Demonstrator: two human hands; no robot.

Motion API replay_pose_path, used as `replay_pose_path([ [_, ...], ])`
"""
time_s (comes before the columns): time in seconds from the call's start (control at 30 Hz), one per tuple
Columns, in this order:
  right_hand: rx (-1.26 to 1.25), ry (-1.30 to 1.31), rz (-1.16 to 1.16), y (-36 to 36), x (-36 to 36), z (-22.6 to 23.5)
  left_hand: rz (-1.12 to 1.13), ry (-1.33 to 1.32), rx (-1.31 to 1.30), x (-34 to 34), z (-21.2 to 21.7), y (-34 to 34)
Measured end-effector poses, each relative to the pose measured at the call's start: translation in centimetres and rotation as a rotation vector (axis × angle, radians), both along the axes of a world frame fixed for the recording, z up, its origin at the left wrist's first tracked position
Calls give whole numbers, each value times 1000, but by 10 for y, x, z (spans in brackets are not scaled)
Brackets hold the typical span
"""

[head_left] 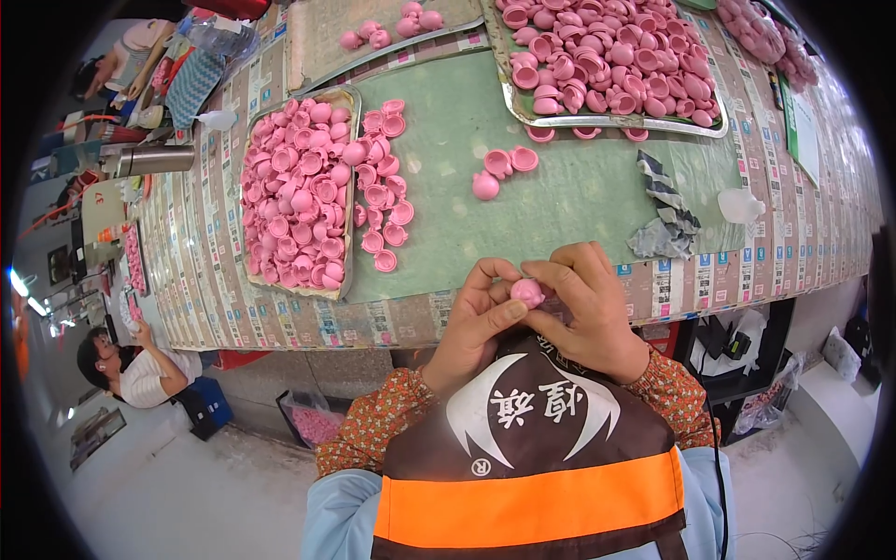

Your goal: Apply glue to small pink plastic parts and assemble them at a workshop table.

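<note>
Close to my body, at the table's front edge, both hands meet around one small pink plastic part (527, 293). My left hand (481, 317) pinches it from the left with thumb and fingers. From the other side my right hand (583, 303) grips it, its fingers curled over the top. The part looks rounded with small bumps; my fingertips hide some of it. Ahead on the green mat (448, 121) lie a pink ball-shaped piece (485, 186) and two pink hollow cups (511, 161).
A tray (349, 201) heaped with pink cups stands at left, loose cups (381, 187) along its right side. Another heaped tray (616, 121) lies at far right. Crumpled dark plastic (667, 210) and a white bottle (740, 206) sit at right. Another person (140, 369) sits at far left.
</note>
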State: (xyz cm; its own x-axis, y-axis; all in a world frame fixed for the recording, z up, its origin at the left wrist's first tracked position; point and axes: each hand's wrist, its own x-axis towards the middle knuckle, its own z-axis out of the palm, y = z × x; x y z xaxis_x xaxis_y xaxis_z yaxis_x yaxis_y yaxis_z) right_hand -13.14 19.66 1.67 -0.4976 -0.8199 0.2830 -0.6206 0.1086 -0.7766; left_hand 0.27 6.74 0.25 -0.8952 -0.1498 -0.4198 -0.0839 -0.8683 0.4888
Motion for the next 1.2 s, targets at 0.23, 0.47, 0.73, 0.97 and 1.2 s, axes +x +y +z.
replay_pose_path([
  [0.23,-32,-280,0,3,3,4,-15,-45,-14,1,-3,-3],
  [0.47,-65,-222,-9,3,7,3,-42,-45,-56,-1,0,1],
  [0.73,-120,-76,-51,3,11,0,-92,-28,-98,-4,0,0],
  [0.97,-92,-30,-37,1,8,1,-58,-27,-26,-4,0,-1],
  [1.2,-8,-1,-100,3,9,8,-17,-54,38,-2,3,2],
])
